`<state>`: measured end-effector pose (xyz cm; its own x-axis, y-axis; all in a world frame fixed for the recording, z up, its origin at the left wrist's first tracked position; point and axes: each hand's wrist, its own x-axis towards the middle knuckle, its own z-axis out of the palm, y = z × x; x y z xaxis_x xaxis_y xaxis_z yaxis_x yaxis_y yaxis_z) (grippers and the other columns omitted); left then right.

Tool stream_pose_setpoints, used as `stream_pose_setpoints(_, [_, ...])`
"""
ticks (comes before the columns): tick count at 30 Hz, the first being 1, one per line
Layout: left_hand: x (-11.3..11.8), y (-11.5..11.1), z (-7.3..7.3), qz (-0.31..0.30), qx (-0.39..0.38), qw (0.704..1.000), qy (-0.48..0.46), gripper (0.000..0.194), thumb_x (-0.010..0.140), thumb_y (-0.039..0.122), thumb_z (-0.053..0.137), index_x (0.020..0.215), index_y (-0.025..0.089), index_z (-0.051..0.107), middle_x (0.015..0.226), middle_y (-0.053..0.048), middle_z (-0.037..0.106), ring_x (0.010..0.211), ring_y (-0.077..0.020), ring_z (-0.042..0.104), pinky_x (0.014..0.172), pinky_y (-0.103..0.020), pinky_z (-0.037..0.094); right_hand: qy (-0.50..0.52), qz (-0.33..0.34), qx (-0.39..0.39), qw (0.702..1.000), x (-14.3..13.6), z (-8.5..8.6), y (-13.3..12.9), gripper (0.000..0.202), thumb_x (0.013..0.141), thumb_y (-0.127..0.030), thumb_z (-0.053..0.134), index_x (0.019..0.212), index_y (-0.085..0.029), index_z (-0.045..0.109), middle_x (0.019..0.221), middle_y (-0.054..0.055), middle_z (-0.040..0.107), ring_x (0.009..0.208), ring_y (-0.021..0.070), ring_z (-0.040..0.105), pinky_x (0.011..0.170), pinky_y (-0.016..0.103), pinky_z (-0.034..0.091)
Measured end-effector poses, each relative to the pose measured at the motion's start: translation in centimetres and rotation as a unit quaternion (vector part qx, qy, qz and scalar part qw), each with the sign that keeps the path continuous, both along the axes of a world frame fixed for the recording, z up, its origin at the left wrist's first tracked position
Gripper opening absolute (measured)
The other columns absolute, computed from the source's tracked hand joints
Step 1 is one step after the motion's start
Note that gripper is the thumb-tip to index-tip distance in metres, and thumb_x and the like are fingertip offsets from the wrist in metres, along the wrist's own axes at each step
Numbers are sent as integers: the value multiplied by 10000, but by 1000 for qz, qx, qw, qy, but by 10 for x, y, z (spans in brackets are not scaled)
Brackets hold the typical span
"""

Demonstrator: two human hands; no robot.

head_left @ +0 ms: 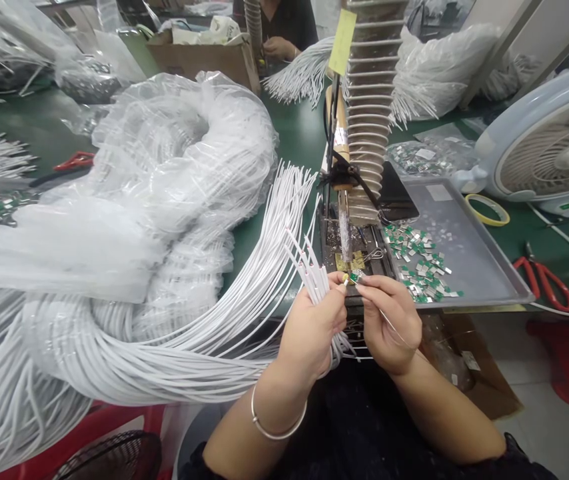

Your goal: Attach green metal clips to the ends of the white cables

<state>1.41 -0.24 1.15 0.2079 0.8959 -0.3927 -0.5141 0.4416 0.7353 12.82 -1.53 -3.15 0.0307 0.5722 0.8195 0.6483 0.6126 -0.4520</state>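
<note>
My left hand (317,320) is closed around a bunch of white cables (314,275), their stripped ends pointing up. Its thumb and forefinger pinch near one cable end, with something yellow at the fingertip. My right hand (389,320) is closed, its fingertips at a small green circuit board (356,275). A thin silvery wire (395,328) runs across the right fingers. Directly above the board, a soldering iron (345,230) hangs tip down in its mount. Exact contact between tip, cable and board is too small to make out.
A metal tray (469,267) with several small boards (422,267) lies right, near yellow tape (487,209), red-handled pliers (544,283) and a fan (554,140). A ribbed hose (372,113) stands behind the iron. Plastic-wrapped cable coils (179,153) fill the left. Across the table sits another person (284,27).
</note>
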Motion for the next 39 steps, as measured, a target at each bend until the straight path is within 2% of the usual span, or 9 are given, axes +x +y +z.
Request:
stream_pose_setpoints(8, [0,1,2,-4,8,1000,-8,134,713,140,571,826,146,499,478,119,290,372,-2,202,361,-111,171,2,0,0,1000,-1,1,1,315,820,-38,535,1072,-207,620,971,82,621,903,185,626,740,353,570])
stream_pose_setpoints(19, [0,-1,-2,-6,1,1000,-3,122,734,151,563,841,142,505,482,118,292,382,-4,200,371,-120,169,4,7,-12,1000,0,-1,-1,316,818,-32,534,1070,-203,618,978,84,619,901,179,621,737,352,566])
stream_pose_setpoints(39, [0,0,0,4,-4,1000,-10,149,685,166,625,801,157,533,490,107,310,372,-6,225,369,-123,176,8,6,-15,1000,0,1,1,339,810,-33,543,1085,-216,619,982,81,602,895,186,615,737,361,557])
